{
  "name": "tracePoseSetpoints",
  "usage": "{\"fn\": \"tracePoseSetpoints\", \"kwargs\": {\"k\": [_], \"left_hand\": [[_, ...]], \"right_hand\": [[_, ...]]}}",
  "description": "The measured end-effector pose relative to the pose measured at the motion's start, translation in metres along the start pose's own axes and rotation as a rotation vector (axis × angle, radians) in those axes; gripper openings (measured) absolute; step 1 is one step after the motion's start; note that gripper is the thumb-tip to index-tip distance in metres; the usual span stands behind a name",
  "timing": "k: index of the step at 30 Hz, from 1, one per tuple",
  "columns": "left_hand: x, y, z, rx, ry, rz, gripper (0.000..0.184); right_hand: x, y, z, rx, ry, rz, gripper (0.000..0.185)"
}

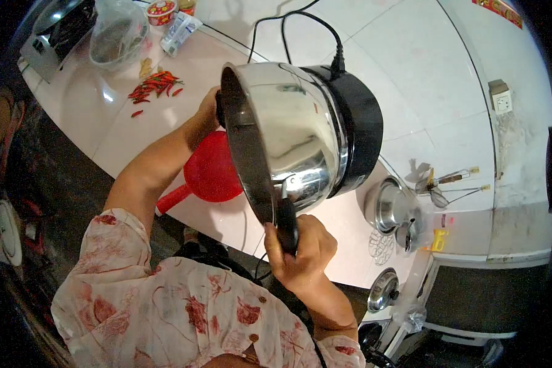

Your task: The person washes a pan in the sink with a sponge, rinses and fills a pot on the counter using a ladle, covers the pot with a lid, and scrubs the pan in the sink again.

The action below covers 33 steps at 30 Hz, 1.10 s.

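Note:
A shiny steel electric pot with a black base is tilted on its side, its mouth turned toward the left. My left hand is closed at the far handle, its fingers mostly hidden behind the rim. My right hand wraps around the near black handle, thumb on top. A power cord is plugged into the base. Partly covered by the pot, a red plastic dipper lies on the white tiled counter. What is inside the pot cannot be made out.
Red chilies and a ginger-like piece lie at left, near a clear plastic bag, a white packet and a red tub. At right are a steel pot, hanging utensils, a lid and a wall socket.

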<state>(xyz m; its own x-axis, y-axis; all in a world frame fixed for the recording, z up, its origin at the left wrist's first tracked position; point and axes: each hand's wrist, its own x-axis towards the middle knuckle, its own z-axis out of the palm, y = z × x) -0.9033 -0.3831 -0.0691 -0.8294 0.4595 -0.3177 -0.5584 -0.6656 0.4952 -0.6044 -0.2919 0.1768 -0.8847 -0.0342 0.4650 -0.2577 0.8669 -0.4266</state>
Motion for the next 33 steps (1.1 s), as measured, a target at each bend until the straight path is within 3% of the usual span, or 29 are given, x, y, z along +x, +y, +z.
{"fn": "tracePoseSetpoints", "kwargs": {"k": [4,9,13,14,16,17,20,26,33], "left_hand": [[-0.018,0.006,0.012,0.0,0.017,0.05,0.036],[-0.022,0.016,0.011,0.047,-0.029,0.03,0.041],[-0.047,0.028,0.031,0.003,-0.067,0.009,0.047],[-0.057,0.032,0.044,-0.031,0.131,-0.037,0.047],[-0.045,0.03,0.031,0.042,0.045,-0.067,0.045],[-0.043,0.028,0.032,0.048,0.043,-0.069,0.045],[-0.048,0.022,0.047,0.157,0.087,-0.098,0.045],[-0.06,0.008,0.095,0.591,0.098,-0.275,0.046],[-0.059,-0.013,0.128,0.703,0.003,-0.29,0.041]], "right_hand": [[0.005,-0.007,-0.001,0.05,0.017,-0.162,0.024],[0.003,-0.008,-0.012,-0.033,-0.032,-0.146,0.026],[0.001,0.012,-0.029,-0.079,0.088,0.045,0.021],[0.001,0.023,-0.035,-0.112,0.126,0.078,0.019],[-0.008,0.052,-0.041,-0.012,0.234,0.262,0.017],[-0.002,0.051,-0.05,0.168,0.278,0.465,0.015],[-0.017,0.1,-0.062,0.392,0.424,0.637,0.014],[-0.066,0.191,-0.071,0.503,0.477,0.827,0.016],[-0.1,0.241,-0.073,0.735,0.507,0.921,0.013]]}}
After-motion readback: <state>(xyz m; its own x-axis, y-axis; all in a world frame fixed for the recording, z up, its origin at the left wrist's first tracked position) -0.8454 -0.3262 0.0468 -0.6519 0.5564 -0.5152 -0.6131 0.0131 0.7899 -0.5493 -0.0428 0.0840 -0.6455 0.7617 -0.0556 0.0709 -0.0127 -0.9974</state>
